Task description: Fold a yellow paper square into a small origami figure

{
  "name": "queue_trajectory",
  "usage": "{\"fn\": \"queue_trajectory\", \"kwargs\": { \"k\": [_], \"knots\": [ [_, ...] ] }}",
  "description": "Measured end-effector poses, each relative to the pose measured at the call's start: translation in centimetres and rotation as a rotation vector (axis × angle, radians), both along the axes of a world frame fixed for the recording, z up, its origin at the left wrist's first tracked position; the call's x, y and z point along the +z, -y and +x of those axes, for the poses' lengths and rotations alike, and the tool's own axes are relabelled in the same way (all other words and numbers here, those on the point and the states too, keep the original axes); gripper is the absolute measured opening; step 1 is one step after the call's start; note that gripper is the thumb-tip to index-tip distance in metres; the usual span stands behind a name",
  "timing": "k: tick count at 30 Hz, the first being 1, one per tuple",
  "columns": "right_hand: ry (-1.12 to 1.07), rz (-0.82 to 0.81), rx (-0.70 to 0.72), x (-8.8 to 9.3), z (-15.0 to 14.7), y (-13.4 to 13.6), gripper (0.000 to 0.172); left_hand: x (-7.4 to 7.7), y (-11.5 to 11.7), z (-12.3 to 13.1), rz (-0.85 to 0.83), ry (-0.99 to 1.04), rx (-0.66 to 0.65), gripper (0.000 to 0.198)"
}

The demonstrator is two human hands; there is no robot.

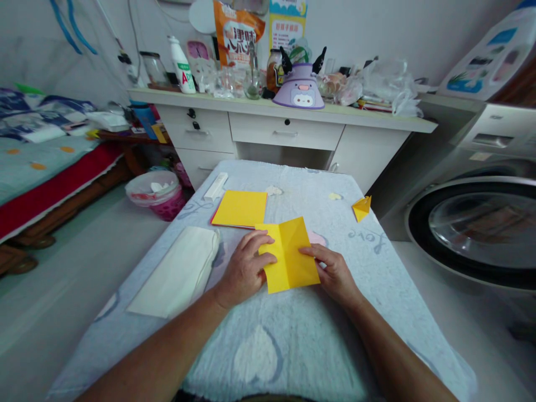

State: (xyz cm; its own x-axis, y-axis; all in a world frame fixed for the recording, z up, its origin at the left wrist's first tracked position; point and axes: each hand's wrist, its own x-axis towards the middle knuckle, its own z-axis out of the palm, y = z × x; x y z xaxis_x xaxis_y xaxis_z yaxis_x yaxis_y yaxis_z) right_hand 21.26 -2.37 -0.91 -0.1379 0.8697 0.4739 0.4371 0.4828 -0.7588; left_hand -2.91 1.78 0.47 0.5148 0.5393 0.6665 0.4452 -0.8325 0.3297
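A yellow paper sheet with a centre crease lies on the light blue cloth of the table. My left hand grips the sheet's left edge, thumb on top and fingers curled. On the right edge rests my right hand, fingers bent and pinching the paper. Behind the sheet sits a stack of yellow paper over a red sheet. A small folded yellow paper piece stands near the table's right edge.
A folded white cloth lies left of my hands. A white stick-shaped object sits at the back left. Beyond the table are a cluttered white desk, a pink basin on the floor, a bed at left, a washing machine at right.
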Motion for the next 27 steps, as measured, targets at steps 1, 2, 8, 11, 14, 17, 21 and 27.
{"fn": "queue_trajectory", "kwargs": {
  "k": [1,2,8,11,14,17,21,27],
  "knots": [
    [-0.029,-0.037,-0.003,0.0,0.1,0.0,0.029,0.1,0.1,-0.2,0.015,-0.013,0.022,0.012],
    [-0.058,-0.074,-0.005,-0.1,0.3,0.0,0.028,0.2,0.1,-0.3,0.027,-0.032,0.046,0.013],
    [-0.162,-0.188,-0.042,-0.4,1.0,-0.2,0.030,0.2,0.0,-1.0,-0.026,-0.030,0.107,0.022],
    [-0.224,-0.214,-0.061,-0.2,1.0,-0.2,0.025,0.1,0.1,-0.9,-0.144,0.067,0.072,0.026],
    [-0.311,-0.255,-0.049,0.0,0.7,0.0,0.021,0.2,0.1,-0.9,-0.281,0.164,0.043,0.028],
    [-0.380,-0.290,-0.012,0.2,0.5,0.2,0.022,0.3,0.1,-0.9,-0.392,0.245,-0.023,0.028],
    [-0.368,-0.281,-0.002,0.4,0.4,0.3,0.023,0.5,-0.1,-0.9,-0.439,0.321,-0.109,0.014],
    [-0.330,-0.253,-0.080,0.9,0.3,0.3,0.019,0.7,0.1,-0.7,-0.383,0.382,-0.042,0.010]
  ]
}}
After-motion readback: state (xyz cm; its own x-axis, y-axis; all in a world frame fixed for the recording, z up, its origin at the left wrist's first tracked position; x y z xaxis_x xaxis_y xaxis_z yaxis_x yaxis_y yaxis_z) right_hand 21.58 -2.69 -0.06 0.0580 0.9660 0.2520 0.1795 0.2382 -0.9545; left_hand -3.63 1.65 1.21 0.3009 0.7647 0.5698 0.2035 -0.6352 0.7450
